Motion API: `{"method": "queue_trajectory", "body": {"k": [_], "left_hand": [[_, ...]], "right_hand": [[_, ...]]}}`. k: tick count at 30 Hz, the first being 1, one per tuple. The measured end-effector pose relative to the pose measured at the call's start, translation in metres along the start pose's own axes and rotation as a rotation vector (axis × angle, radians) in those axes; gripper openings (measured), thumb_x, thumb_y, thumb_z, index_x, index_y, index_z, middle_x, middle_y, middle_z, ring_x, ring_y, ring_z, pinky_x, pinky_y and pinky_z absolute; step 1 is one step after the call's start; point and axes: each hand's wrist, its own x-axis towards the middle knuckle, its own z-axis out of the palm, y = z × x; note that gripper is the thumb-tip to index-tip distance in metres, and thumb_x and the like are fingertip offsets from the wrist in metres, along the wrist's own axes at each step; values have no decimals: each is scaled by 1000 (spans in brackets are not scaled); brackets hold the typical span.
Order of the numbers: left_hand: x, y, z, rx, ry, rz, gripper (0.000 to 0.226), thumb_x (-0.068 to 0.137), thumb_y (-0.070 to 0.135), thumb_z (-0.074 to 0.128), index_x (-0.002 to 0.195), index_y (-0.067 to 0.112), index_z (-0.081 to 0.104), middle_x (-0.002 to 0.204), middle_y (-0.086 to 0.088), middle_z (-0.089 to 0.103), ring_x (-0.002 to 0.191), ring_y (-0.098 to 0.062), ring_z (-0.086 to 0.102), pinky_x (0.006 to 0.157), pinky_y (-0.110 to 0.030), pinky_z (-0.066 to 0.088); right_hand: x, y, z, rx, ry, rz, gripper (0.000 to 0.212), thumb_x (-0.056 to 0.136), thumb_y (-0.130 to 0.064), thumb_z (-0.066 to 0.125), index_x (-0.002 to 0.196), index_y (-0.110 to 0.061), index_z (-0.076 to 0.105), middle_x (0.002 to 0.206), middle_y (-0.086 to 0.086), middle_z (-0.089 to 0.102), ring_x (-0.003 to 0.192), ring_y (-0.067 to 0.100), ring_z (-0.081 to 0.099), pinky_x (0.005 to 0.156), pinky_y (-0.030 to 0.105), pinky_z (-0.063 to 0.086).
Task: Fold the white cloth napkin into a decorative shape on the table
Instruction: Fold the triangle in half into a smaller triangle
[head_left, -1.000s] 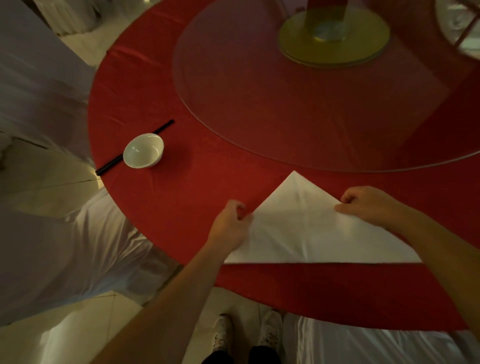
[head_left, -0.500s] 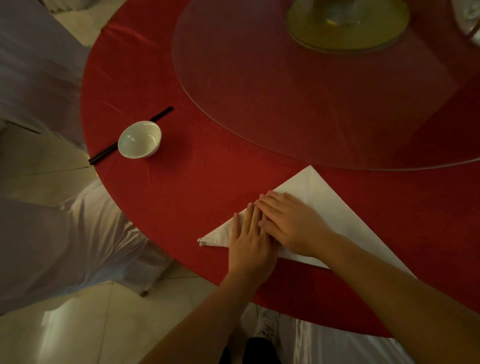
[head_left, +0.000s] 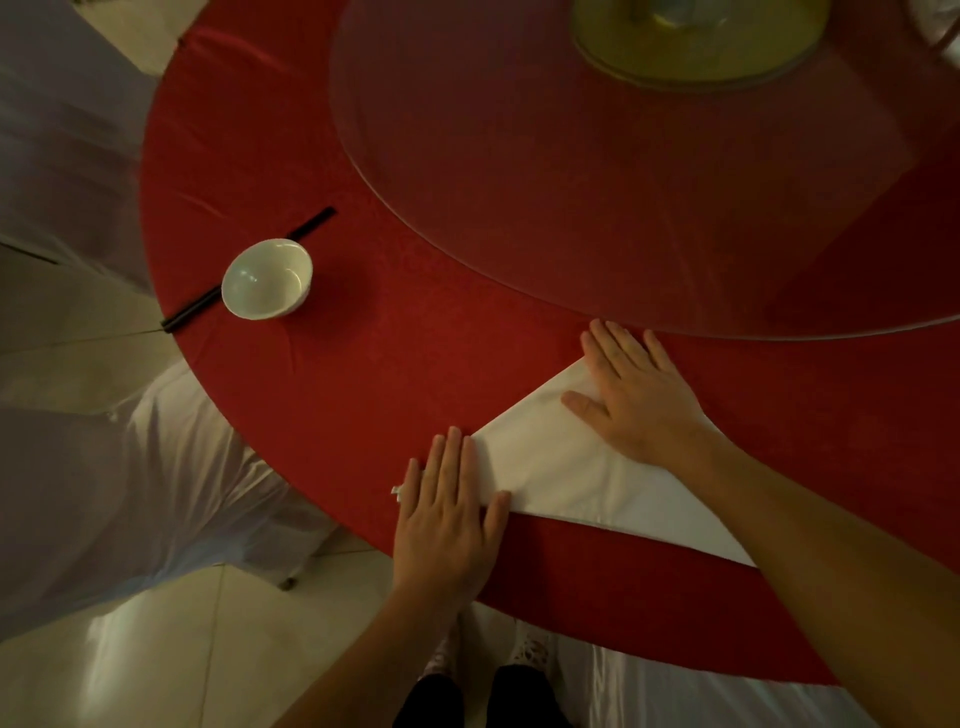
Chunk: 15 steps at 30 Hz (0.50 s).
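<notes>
The white napkin (head_left: 561, 467), folded into a triangle, is pressed flat near the bench (head_left: 415, 364) edge by the left hand (head_left: 447, 514) and right hand (head_left: 636, 402), both open-palmed, nothing gripped. Creasing seems underway; a corner must probably be lifted next.

The hands, side by side before, were moved apart. The left hand (head_left: 448, 512) was laid flat on the left corner of the napkin (head_left: 561, 462), and the right hand (head_left: 636, 397) was slid to its top point.
</notes>
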Motion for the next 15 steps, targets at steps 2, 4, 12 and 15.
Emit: {"method": "queue_trajectory", "body": {"k": [2, 4, 12, 15], "left_hand": [[0, 2, -2, 17, -21, 11, 72, 89, 62, -14, 144, 17, -24, 153, 0, -27, 137, -13, -33, 112, -37, -20], [0, 3, -7, 11, -47, 5, 73, 86, 63, -16, 143, 17, -27, 154, -2, -28, 136, -14, -35, 112, -38, -20], [-10, 49, -22, 7, 61, 320, 63, 99, 51, 18, 146, 9, 26, 156, -9, 17, 144, -29, 9, 112, -59, 12], [-18, 89, -13, 45, 16, 464, 61, 97, 51, 28, 140, 10, 42, 149, -8, 38, 139, -27, 29, 108, -55, 30]], "right_hand": [[-1, 0, -3, 1, -6, 2, 89, 86, -71, -5, 150, -11, 6, 161, 7, 10, 147, 20, 3, 118, 46, 1], [-7, -1, -9, 33, 6, 17, 87, 87, -69, -3, 151, -11, 6, 161, 6, 9, 147, 18, 2, 118, 44, 0], [-144, 26, -21, 375, 253, 703, 50, 86, -38, 57, 128, -10, 55, 130, 18, 57, 118, 38, 49, 96, 49, 42], [-194, 37, -19, 484, 70, 964, 50, 85, -47, 55, 123, -15, 58, 119, 16, 58, 110, 36, 50, 90, 48, 44]]}}
